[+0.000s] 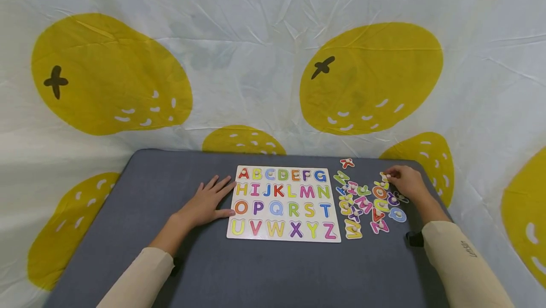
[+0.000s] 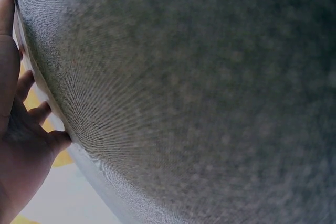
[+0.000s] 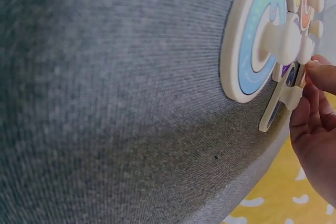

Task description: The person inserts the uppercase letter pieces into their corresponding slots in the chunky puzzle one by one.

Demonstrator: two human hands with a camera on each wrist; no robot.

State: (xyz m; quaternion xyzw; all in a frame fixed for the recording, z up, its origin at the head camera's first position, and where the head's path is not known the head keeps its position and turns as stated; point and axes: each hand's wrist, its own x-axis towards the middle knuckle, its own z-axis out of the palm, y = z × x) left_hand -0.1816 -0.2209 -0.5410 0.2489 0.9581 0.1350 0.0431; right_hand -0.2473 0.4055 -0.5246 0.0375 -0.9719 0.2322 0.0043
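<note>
A white alphabet puzzle board (image 1: 283, 204) lies flat on the dark table, several top-row letters bearing knobs. My left hand (image 1: 207, 204) rests spread on the table, fingertips at the board's left edge; its fingers also show in the left wrist view. To the right of the board, my right hand (image 1: 405, 181) pinches a yellow letter piece (image 1: 384, 178) between thumb and fingers, at the far end of the loose letters. Its fingers partly hide that piece. Near it lie an orange O (image 1: 379, 192) and a blue round letter piece (image 3: 245, 72) with a white knob.
Several loose knobbed letters lie between board and right hand, some overlapping, including a red K (image 1: 347, 163) at the back, a yellow letter (image 1: 353, 229) at the front and a pink Z (image 1: 379, 226). A fruit-patterned cloth (image 1: 256, 85) hangs behind the table (image 1: 273, 270).
</note>
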